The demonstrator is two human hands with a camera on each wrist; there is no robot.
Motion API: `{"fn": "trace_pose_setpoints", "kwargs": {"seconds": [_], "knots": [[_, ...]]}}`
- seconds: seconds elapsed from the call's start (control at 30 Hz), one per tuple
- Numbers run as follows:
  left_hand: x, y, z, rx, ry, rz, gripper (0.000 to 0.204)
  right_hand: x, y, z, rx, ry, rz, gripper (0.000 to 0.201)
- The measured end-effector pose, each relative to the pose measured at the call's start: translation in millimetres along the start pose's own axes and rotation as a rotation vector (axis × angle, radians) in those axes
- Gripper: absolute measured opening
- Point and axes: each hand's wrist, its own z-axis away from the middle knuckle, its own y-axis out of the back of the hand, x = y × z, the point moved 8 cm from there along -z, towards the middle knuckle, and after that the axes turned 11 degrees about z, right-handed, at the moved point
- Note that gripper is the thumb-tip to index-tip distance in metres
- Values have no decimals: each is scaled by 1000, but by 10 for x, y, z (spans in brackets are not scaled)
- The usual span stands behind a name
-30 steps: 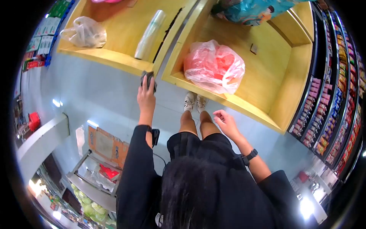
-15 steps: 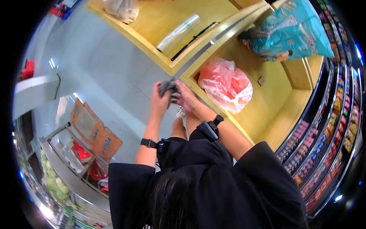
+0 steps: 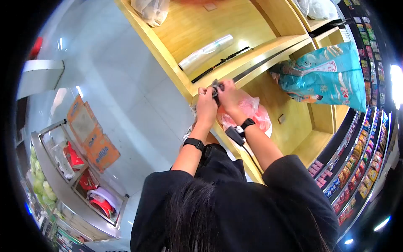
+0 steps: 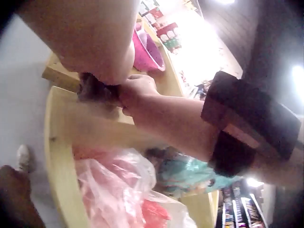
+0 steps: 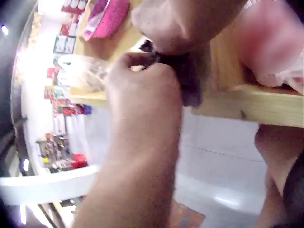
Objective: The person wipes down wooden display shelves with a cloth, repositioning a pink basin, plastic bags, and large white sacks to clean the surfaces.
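Note:
Both hands meet at a crumpled dark grey cloth (image 3: 216, 89) over the corner where two wooden bins join. My left hand (image 3: 206, 105) grips its near side with curled fingers. Close beside it, my right hand (image 3: 230, 95) pinches the other side. Part of the cloth (image 5: 189, 80) hangs below the hands in the right wrist view, and the fingers hide the rest. Beneath my right forearm, a pink-and-white plastic bag (image 3: 262, 115) sits in the nearer wooden bin (image 3: 321, 140).
The farther wooden bin (image 3: 161, 63) holds a roll of clear plastic bags (image 3: 205, 52), a thin black rod (image 3: 220, 63) and a whitish bag (image 3: 151, 10). A large turquoise bag (image 3: 323, 77) stands at right. Snack shelves (image 3: 352, 168) line the right; a metal cart (image 3: 58, 168) stands left.
The left hand first held the cloth alone, with the right hand apart and low. Then the right hand joined it, and both have moved forward and right, up to the bins' corner.

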Motion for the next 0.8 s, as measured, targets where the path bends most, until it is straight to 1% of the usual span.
{"fn": "trace_pose_setpoints", "kwargs": {"seconds": [0.03, 0.07, 0.1, 0.13, 0.17, 0.2, 0.23, 0.27, 0.3, 0.33, 0.4, 0.43, 0.47, 0.5, 0.53, 0.57, 0.6, 0.63, 0.67, 0.7, 0.73, 0.77, 0.8], "knots": [[-48, 115, 44, 61, -5, -22, 26, -151, -51, 73, -21, 21, 26, 15], [-184, 252, 122, 111, 8, -37, 25, -356, -129, 183, -13, 102, -11, 12], [-337, 423, 215, 162, 17, -56, 24, -553, -272, 316, -75, 133, -33, 10], [-466, 657, 360, 225, 74, -77, 20, -824, -374, 485, -67, 242, -68, 9], [-596, 921, 561, 280, 126, -101, 16, -1145, -421, 651, -120, 294, -62, 9], [-1019, 1130, 813, 301, 232, -145, 17, -1424, -667, 888, -284, 434, -50, 8], [-1423, 1296, 1066, 323, 335, -186, 18, -1634, -890, 1137, -296, 536, -89, 7], [-1491, 1482, 1287, 381, 354, -186, 19, -1917, -712, 1301, -295, 647, -232, 10], [-1526, 1623, 1380, 446, 370, -182, 20, -2110, -761, 1450, -345, 696, -275, 15], [-1487, 1676, 1307, 453, 359, -177, 20, -2192, -597, 1466, -263, 647, -314, 17], [-1334, 1761, 1308, 474, 250, -46, 22, -2063, -429, 1297, -219, 455, -369, 15], [-1136, 1671, 1145, 436, 193, -43, 22, -1936, -308, 1191, -207, 414, -391, 16], [-985, 1530, 955, 407, 77, -44, 25, -1735, -150, 1007, -182, 377, -410, 17], [-762, 1337, 745, 288, 23, 19, 29, -1489, 3, 826, -178, 276, -277, 18], [-557, 1114, 574, 200, -54, 72, 30, -1199, 202, 689, 0, 219, -316, 20], [-417, 854, 429, 128, -139, 66, 29, -952, 429, 554, 66, 175, -259, 18], [-288, 609, 340, 50, -86, 90, 29, -609, 426, 465, 56, 117, -200, 17], [-224, 345, 280, -1, -72, 132, 28, -318, 514, 442, 91, 28, -247, 16], [-150, 124, 289, -31, -98, 118, 30, -96, 588, 402, 132, -55, -295, 16], [-44, -38, 319, -84, -89, 29, 33, 40, 562, 403, 164, -64, -291, 16], [-13, -181, 347, -173, -43, -31, 35, 185, 399, 440, 89, -84, -219, 16], [-35, -237, 397, -200, -38, -83, 34, 302, 261, 506, 10, -107, -149, 17], [-70, -274, 457, -223, -29, -135, 33, 250, 209, 608, 34, -95, -159, 20]]}}
